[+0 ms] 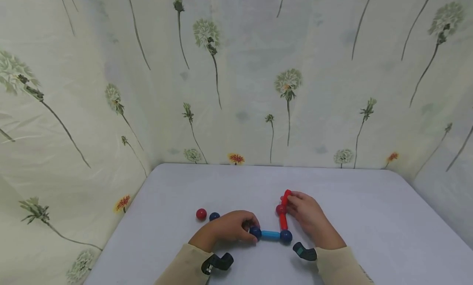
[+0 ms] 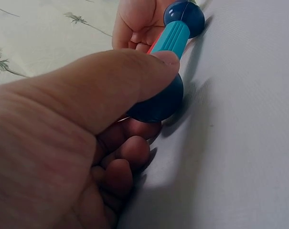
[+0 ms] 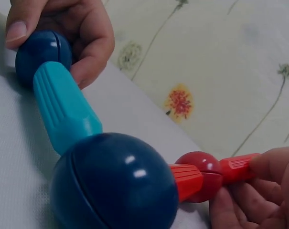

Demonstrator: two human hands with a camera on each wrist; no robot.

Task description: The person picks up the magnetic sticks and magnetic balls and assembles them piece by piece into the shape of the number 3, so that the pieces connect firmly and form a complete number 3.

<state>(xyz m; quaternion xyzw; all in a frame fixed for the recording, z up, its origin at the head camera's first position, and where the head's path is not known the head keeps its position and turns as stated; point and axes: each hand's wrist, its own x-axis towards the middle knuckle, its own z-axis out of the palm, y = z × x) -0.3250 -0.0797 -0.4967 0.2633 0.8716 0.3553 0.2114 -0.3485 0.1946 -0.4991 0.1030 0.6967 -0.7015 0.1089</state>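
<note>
My left hand (image 1: 233, 226) pinches a dark blue ball (image 1: 255, 232), thumb on top in the left wrist view. From that ball a light blue rod (image 3: 65, 107) runs right to a second dark blue ball (image 1: 286, 236) at the corner. A red rod (image 1: 283, 222) leads away from the corner to a red ball (image 3: 199, 177). Beyond it, another red rod (image 1: 286, 198) is pinched by my right hand (image 1: 308, 215), its fingertips right beside the red ball. Together the joined pieces form an L low over the white table.
Left of my left hand lie a loose red ball (image 1: 201, 214) and a loose dark blue ball (image 1: 214, 216), the latter partly hidden by the hand. The white table (image 1: 221, 182) ends at a flowered cloth (image 1: 247, 71) behind. Black wrist mounts (image 1: 305, 251) sit near the table surface.
</note>
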